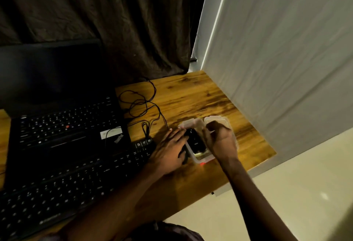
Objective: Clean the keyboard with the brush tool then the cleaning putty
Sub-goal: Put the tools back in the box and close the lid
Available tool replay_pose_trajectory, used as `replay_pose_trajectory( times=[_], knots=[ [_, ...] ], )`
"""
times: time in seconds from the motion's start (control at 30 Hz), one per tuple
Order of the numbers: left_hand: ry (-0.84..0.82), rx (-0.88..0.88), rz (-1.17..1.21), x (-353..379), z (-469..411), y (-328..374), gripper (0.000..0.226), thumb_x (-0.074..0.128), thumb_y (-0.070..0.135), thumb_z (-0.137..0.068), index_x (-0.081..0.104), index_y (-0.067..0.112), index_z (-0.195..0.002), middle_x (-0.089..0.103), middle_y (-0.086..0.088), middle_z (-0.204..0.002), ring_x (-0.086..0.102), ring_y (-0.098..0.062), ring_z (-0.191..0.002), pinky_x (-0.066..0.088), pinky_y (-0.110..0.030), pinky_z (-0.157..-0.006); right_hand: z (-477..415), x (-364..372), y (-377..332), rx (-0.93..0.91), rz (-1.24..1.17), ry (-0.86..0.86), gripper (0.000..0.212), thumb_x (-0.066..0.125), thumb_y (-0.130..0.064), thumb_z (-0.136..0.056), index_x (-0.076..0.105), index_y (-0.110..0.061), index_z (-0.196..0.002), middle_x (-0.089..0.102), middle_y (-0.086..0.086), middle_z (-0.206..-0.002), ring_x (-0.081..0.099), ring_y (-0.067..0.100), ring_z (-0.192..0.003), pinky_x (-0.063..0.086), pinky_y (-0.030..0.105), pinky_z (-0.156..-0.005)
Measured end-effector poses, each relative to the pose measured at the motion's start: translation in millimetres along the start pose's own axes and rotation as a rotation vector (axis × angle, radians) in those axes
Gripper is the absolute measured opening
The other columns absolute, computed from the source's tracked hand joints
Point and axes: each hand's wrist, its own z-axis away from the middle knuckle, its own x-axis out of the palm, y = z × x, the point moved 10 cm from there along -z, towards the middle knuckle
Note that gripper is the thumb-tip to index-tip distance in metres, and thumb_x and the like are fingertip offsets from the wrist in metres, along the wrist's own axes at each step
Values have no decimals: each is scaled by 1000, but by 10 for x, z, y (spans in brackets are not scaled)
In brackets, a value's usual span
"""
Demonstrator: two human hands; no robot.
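Wooden desk (191, 95): L hand (170, 151) flat, fingers straight, on clear box (200, 159); R hand (221, 141) curled, gripping lid (219, 119).

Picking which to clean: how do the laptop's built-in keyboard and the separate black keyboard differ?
The laptop's built-in black keyboard lies farther back and carries a red nub; the separate black keyboard lies nearer, looks wider, and has none. Both have black keys with pale legends.

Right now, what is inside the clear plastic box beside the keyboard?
A black rounded object lies in the clear box. The right hand covers the box's right side, so anything there is hidden.
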Motion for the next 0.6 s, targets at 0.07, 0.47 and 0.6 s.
replay_pose_trajectory(
  times=[0.07,0.47,0.6],
  knots=[
    [51,-10,29,-23,-17,-34,56,49,31,-100,38,16,-153,24,-3,-165,11,-15,-154,-8,-31,-125,-69,-237,287,95,32,67,29,56,-43,-96,69,-17,-104,74,6,-98,72,26,-83,60,37,-70],
    [104,-98,66,-13,-87,-126,46,48,29,-100,51,18,-145,35,2,-160,23,-15,-150,1,-24,-118,51,-75,1035,535,321,-256,75,75,-44,-86,36,-13,-141,49,20,-141,42,41,-131,39,52,-103],
    [87,-122,129,3,-81,-138,46,51,28,-99,52,18,-144,36,4,-160,26,-13,-149,14,-29,-123,-98,-211,930,482,78,-120,68,81,-21,-83,46,-9,-139,50,22,-134,50,41,-122,49,49,-98]
  ],
)
